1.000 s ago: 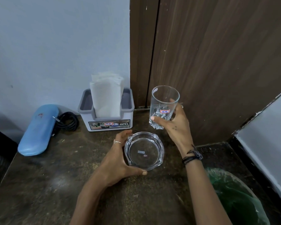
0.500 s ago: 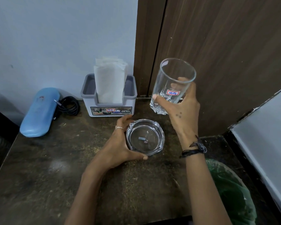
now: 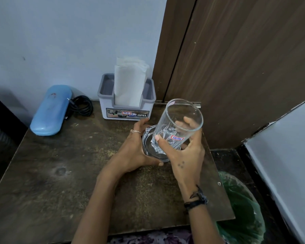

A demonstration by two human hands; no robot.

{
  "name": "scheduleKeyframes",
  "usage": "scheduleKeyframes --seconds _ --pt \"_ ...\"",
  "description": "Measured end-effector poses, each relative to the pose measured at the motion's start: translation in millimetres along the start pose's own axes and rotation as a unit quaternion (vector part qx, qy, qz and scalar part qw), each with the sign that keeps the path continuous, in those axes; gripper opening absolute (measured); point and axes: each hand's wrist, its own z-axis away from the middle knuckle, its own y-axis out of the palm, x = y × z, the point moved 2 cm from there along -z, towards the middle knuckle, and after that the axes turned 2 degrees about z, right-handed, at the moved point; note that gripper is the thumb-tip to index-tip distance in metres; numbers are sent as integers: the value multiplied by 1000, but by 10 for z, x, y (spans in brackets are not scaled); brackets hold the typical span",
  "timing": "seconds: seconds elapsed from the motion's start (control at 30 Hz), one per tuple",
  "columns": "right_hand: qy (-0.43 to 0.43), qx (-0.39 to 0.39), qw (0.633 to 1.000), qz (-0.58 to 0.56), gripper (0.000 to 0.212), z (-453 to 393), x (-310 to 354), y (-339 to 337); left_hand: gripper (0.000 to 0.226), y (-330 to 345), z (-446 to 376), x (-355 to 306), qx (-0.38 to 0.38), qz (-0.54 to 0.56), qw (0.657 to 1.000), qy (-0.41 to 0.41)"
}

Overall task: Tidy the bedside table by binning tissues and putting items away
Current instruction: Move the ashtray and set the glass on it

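My right hand (image 3: 185, 155) grips a clear drinking glass (image 3: 179, 124) with a red-edged sticker, tilted slightly, its base down inside a round glass ashtray (image 3: 148, 147). My left hand (image 3: 136, 150) wraps around the ashtray's left side and holds it on the dark wooden bedside table (image 3: 60, 173). Most of the ashtray is hidden behind the glass and my hands. A white and grey tissue holder (image 3: 109, 103) with upright white tissues (image 3: 130, 81) stands at the back against the wall.
A light blue glasses case (image 3: 49, 110) and a coiled black cable (image 3: 81, 104) lie at the back left. A bin lined with a green bag (image 3: 243, 208) stands on the floor at the table's right. A wooden door is behind, a white surface at far right.
My right hand raised the glass, then brought it down and left into the ashtray. My left hand has stayed on the ashtray.
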Motion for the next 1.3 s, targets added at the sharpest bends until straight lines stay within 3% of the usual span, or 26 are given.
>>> scheduleKeyframes --seconds 0.73,1.17,1.3 --pt "4 27 993 115 75 20 13 137 119 -19 12 -51 3 -13 1000 -8" --pt "45 224 973 28 77 -201 -147 -195 121 2 27 -122 11 -10 1000 -17" --pt "78 281 956 18 90 -269 -307 -338 120 -9 40 -128 21 -32 999 -27"
